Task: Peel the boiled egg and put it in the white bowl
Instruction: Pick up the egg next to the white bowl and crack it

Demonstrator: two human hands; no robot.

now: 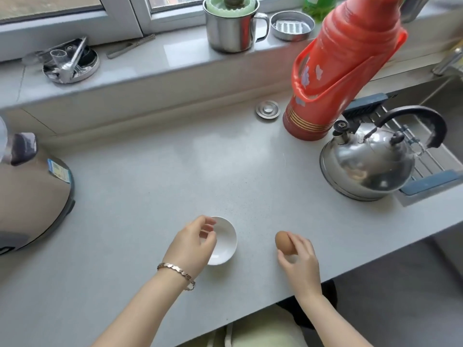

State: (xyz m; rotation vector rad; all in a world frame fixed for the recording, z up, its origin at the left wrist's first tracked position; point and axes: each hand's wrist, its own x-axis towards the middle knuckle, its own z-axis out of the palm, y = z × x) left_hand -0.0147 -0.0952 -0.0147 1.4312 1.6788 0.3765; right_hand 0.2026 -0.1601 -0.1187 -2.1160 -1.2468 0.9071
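As left hand (pixel 192 243) overlaps white bowl (pixel 226 242) — right hand (pixel 300 262) holds egg (pixel 283 242).

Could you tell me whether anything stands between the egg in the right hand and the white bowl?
Nothing lies on the grey countertop between the brown boiled egg, held in the right hand, and the small round white bowl. Only the left hand covers the bowl's left side; its right side is open.

A matt, speckled grey stone-look counter (pixel 175 171) carries a mirror-polished metal kettle (pixel 363 169), a glossy red plastic flask (pixel 338 78) and a smooth, glossy white bowl (pixel 226 244); far back, a brushed steel mug (pixel 230 31). The brown egg (pixel 284 242) has a matt shell; the bracelet (pixel 175 270), shiny metal.
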